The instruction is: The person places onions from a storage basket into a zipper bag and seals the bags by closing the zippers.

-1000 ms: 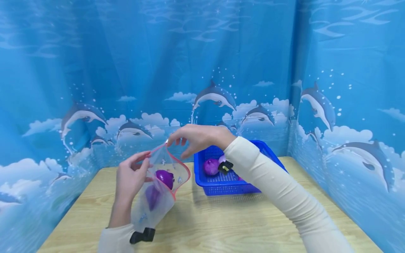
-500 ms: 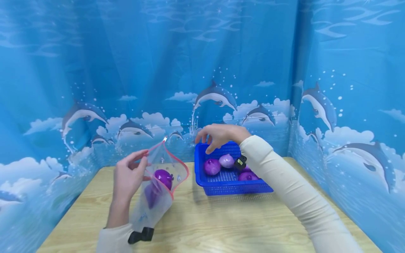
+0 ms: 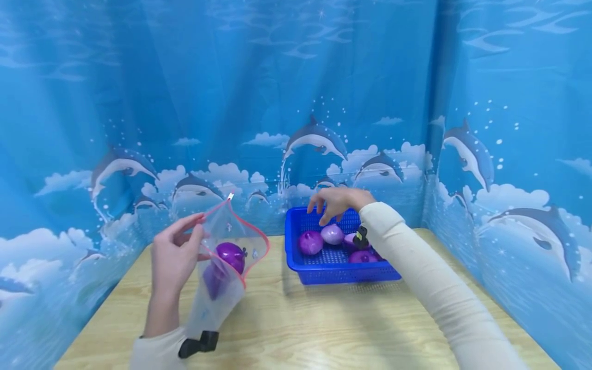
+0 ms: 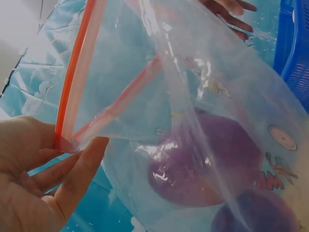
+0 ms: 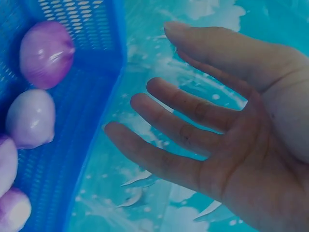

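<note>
My left hand (image 3: 171, 259) pinches one edge of a clear zip bag (image 3: 208, 313) with a red-pink zip rim, its mouth spread apart. Inside lie two purple things; the upper purple round one (image 3: 230, 256) has a small dark tip, while the lower (image 4: 256, 212) shows through the plastic. The left wrist view has thumb and fingers (image 4: 84, 169) at the zip's corner. My right hand (image 3: 339, 202), fingers spread and bent downward, hovers over the back of a blue basket (image 3: 333, 277). Purple onions lie in it, among them a dark one (image 3: 311, 242) and a paler one (image 3: 332, 234).
The basket stands at the back of a wooden table (image 3: 305, 329), right of the bag. More onions (image 3: 363, 257) sit in its right part, partly behind the right wrist. A blue dolphin-print curtain (image 3: 222, 103) hangs behind and at both sides.
My right hand has let go of the bag's top corner and moved right, over the basket. My left hand has drifted a little left with the bag, whose mouth stays spread.
</note>
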`<state>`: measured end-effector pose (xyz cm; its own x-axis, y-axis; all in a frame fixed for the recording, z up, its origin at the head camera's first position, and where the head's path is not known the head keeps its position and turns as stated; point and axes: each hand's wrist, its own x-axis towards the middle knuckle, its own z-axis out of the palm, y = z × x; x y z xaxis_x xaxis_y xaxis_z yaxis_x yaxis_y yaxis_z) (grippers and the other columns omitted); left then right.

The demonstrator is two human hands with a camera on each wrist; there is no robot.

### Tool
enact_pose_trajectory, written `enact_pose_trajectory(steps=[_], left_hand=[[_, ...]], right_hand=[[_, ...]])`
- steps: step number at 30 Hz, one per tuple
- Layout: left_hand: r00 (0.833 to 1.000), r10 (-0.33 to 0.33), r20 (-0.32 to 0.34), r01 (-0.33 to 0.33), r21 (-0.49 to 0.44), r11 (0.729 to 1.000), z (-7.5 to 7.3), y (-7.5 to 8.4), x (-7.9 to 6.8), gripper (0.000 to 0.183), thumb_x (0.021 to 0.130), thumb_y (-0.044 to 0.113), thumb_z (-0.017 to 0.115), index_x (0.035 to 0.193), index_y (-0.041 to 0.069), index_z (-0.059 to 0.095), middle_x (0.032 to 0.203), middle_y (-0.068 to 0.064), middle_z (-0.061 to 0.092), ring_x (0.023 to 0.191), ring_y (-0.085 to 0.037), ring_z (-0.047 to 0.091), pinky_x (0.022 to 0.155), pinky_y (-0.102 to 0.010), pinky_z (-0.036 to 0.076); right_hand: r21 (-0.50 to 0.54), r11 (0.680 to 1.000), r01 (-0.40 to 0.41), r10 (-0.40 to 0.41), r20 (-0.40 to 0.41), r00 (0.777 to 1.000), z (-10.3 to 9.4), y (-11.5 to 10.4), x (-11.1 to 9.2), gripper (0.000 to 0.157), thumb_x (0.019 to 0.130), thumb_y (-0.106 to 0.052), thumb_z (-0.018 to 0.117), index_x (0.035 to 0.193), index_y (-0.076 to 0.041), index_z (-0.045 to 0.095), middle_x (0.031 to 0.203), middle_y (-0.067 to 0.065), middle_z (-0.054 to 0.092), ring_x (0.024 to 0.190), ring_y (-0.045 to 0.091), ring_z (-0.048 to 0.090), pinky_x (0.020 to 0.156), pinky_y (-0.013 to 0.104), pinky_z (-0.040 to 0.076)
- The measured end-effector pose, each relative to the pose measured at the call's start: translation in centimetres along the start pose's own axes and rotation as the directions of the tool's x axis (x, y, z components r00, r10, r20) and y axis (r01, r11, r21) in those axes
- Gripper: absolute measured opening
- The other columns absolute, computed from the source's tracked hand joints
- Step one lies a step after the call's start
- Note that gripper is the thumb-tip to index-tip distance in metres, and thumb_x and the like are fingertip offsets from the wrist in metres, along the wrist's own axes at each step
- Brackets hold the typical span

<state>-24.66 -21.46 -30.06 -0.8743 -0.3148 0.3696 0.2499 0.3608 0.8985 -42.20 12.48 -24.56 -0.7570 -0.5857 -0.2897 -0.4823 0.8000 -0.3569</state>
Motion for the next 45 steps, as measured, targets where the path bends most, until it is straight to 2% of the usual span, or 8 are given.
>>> enact_pose_trajectory(steps=[6,12,17,27,33,39,45], left_hand=[[1.0,-0.002,-0.022,0.002,-0.005,1.0,-0.4,0.3,0.0,0.036,0.106,0.027,0.057,0.14,0.02,0.065,0.141,-0.007,0.067,0.091,0.007,0.068,0.064,-0.027,0.066],[0.999,-0.008,-0.031,0.008,-0.012,1.0,-0.4,0.4,-0.1,0.035,0.105,0.026,0.058,0.139,0.021,0.066,0.14,-0.006,0.067,0.091,0.007,0.069,0.064,-0.026,0.066],[0.999,0.007,-0.034,-0.008,-0.025,1.0,-0.4,0.5,-0.2,0.035,0.105,0.026,0.059,0.139,0.02,0.066,0.14,-0.007,0.067,0.091,0.006,0.07,0.064,-0.026,0.066],[0.998,0.049,-0.041,-0.051,-0.057,0.997,-0.6,1.0,-0.6,0.035,0.105,0.024,0.059,0.138,0.017,0.066,0.141,-0.009,0.067,0.091,0.005,0.071,0.063,-0.026,0.066],[0.996,0.07,-0.047,-0.073,-0.074,0.995,-0.7,1.4,-0.7,0.033,0.105,0.023,0.06,0.136,0.017,0.068,0.139,-0.008,0.068,0.092,0.002,0.072,0.063,-0.029,0.066],[0.997,0.065,-0.038,-0.068,-0.059,0.996,-0.7,1.5,-0.7,0.033,0.105,0.023,0.06,0.137,0.017,0.067,0.138,-0.01,0.068,0.09,0.001,0.072,0.063,-0.028,0.066],[0.999,0.051,-0.004,-0.051,-0.048,0.998,-0.4,1.4,-0.7,0.035,0.105,0.026,0.06,0.138,0.018,0.066,0.139,-0.01,0.067,0.089,0.001,0.072,0.065,-0.028,0.066]], right_hand=[[0.046,0.998,-0.046,0.046,0.017,0.999,1.1,2.2,1.3,0.048,0.093,-0.015,0.076,0.14,-0.017,0.062,0.144,0.021,0.057,0.126,0.035,0.062,0.089,0.044,0.066],[0.091,0.99,-0.103,0.101,0.03,0.994,2.9,3.6,3.1,0.049,0.092,-0.014,0.078,0.138,-0.019,0.063,0.145,0.022,0.056,0.129,0.036,0.06,0.091,0.046,0.066],[0.12,0.985,-0.12,0.117,0.025,0.993,4.1,4.0,4.4,0.048,0.091,-0.011,0.076,0.137,-0.019,0.064,0.15,0.024,0.052,0.128,0.038,0.061,0.09,0.049,0.065],[0.175,0.969,-0.176,0.179,0.003,0.984,6.0,3.9,6.9,0.056,0.091,-0.015,0.078,0.143,-0.019,0.06,0.148,0.02,0.053,0.123,0.037,0.063,0.091,0.053,0.065],[0.195,0.959,-0.207,0.21,0.002,0.978,6.6,3.9,7.6,0.058,0.088,-0.016,0.082,0.141,-0.022,0.061,0.145,0.016,0.056,0.117,0.038,0.068,0.09,0.051,0.065],[0.19,0.956,-0.221,0.225,0.002,0.974,6.6,3.9,8.0,0.056,0.087,-0.013,0.081,0.14,-0.024,0.063,0.145,0.016,0.056,0.117,0.038,0.067,0.089,0.05,0.066],[0.191,0.952,-0.238,0.241,0.004,0.97,7.1,4.5,8.7,0.055,0.086,-0.015,0.082,0.137,-0.025,0.065,0.141,0.014,0.059,0.104,0.033,0.07,0.078,0.04,0.068]])
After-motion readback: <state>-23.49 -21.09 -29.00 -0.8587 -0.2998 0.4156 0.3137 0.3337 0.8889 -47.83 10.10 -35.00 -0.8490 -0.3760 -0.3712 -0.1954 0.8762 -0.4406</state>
